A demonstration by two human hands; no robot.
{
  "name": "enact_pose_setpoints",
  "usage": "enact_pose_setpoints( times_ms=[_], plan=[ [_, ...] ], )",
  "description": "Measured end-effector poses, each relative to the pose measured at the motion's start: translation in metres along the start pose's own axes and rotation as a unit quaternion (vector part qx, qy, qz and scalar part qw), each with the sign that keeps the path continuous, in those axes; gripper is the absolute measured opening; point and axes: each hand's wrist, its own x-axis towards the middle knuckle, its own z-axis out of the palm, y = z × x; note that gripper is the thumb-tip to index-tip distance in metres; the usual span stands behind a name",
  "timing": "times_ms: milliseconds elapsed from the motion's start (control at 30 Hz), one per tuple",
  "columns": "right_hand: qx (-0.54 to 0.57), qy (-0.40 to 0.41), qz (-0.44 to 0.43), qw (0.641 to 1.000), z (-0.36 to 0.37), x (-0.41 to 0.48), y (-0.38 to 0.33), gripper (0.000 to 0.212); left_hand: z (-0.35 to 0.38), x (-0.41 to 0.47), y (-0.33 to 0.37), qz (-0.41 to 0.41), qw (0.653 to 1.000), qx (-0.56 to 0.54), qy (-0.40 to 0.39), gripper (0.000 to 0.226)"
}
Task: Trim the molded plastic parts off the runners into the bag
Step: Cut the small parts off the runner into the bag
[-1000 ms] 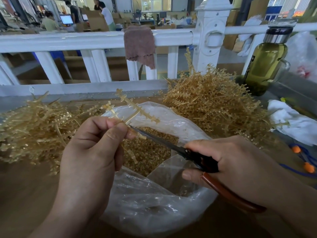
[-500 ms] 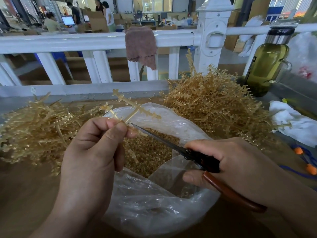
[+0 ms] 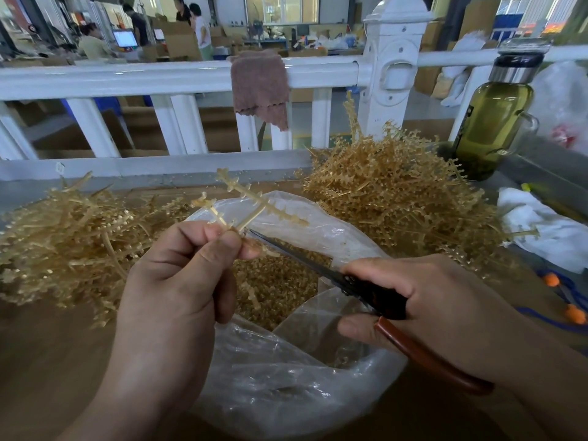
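My left hand point(image 3: 178, 281) pinches a tan branched runner point(image 3: 254, 200) between thumb and fingers, holding it over the open clear plastic bag point(image 3: 286, 386). Small tan parts point(image 3: 276, 281) lie loose inside the bag. My right hand point(image 3: 426, 300) grips cutters point(image 3: 366, 288) with dark blades and a red-brown handle. The blade tips sit at the runner's lower stem, right beside my left fingertips.
A heap of tan runners point(image 3: 397, 198) rises behind the bag on the right, and a flatter pile point(image 3: 70, 237) spreads on the left. A white railing point(image 3: 178, 78) with a hanging brown cloth point(image 3: 259, 87) closes the back. An olive bottle point(image 3: 490, 122) and white rag point(image 3: 547, 227) stand at right.
The blade tips have slid a little further left along the runner toward my left fingers. Both hands otherwise hold nearly the same place.
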Motion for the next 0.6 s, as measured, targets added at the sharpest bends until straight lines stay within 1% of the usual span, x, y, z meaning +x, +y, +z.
enact_pose_setpoints(
  times_ms=[100, 233, 467, 600],
  plan=[
    [-0.002, 0.001, -0.001, 1.000, 0.0001, 0.0003, 0.0003, 0.052, 0.0002, -0.0004, -0.0001, 0.003, 1.000, 0.005, 0.002, 0.015],
    [-0.009, 0.005, -0.001, 1.000, 0.0008, -0.0001, 0.0001, 0.056, 0.0001, -0.0004, -0.0004, 0.014, 0.999, 0.029, 0.006, 0.015],
    [-0.014, 0.000, -0.009, 1.000, 0.0003, 0.0009, -0.0002, 0.053, 0.0016, -0.0013, 0.0004, 0.020, 0.999, 0.040, 0.007, 0.013],
    [-0.013, -0.003, -0.013, 1.000, -0.0010, 0.0006, -0.0001, 0.047, 0.0032, -0.0022, 0.0013, 0.018, 0.999, 0.050, 0.007, 0.013]
  ],
)
